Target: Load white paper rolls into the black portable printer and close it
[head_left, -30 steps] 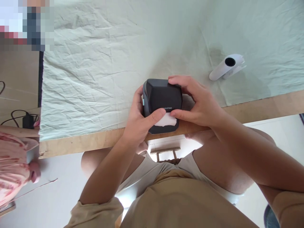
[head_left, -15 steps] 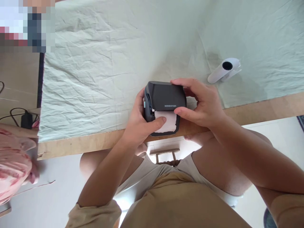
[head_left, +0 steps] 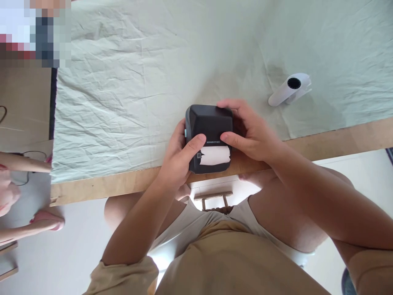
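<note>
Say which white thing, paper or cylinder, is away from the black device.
The white cylinder, dark-ended, on the cloth; the white paper lies against the black device between the left hand and right hand.

The cloth (head_left: 123, 94) leaves room left of the printer (head_left: 212, 123); rightward stands a white roll (head_left: 280, 95).

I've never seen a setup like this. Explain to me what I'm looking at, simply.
There is no robot here: these are a person's bare hands. One camera, worn on the person's head, looks forward and down, so their own arms reach up from the bottom. The left hand and right hand grip a black device from either side, thumbs on top. White paper with ragged ends shows on its near side. The table has a wooden edge and a pale green cloth; on the cloth, toward the right, is a white roll with a dark end.
</note>
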